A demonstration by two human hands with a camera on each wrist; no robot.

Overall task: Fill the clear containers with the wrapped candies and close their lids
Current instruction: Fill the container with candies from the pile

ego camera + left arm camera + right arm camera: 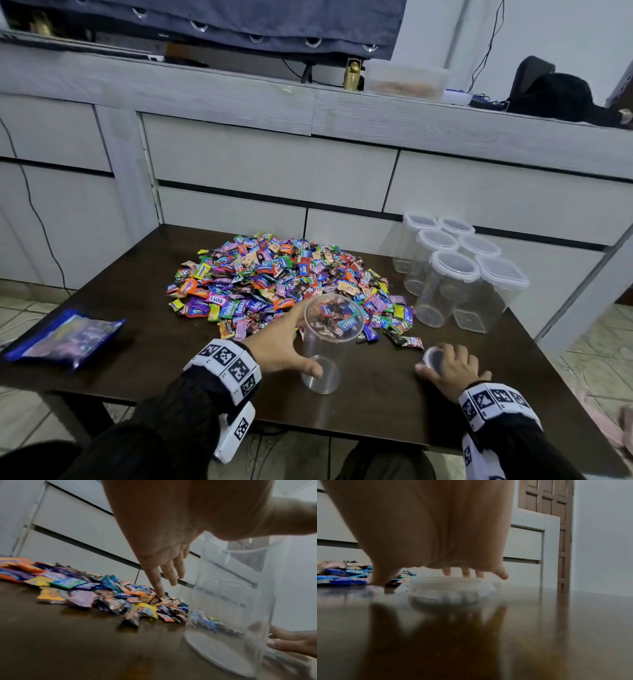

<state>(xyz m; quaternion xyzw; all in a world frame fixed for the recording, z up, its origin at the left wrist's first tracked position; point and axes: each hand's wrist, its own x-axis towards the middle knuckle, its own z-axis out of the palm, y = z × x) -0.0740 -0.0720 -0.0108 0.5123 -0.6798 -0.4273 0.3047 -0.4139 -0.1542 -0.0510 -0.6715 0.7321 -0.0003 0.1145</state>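
A big heap of wrapped candies [274,281] [120,601] lies mid-table. At its near edge stands an open clear round container [329,377] [231,601]; its base looks bare and candies show through its wall. My left hand [287,339] [163,534] spreads beside it with straight fingers. The index finger touches the heap and the thumb reaches across the container's near side. To the right, my right hand [448,366] [436,534] curls over a round translucent lid [432,357] [447,586] lying flat on the table, fingertips on its top and thumb at its left side.
Several empty lidded clear containers [455,274] stand clustered at the back right of the dark wooden table [171,359]. A blue plastic bag [65,337] lies at the table's left edge. A grey drawer cabinet [267,164] stands directly behind the table.
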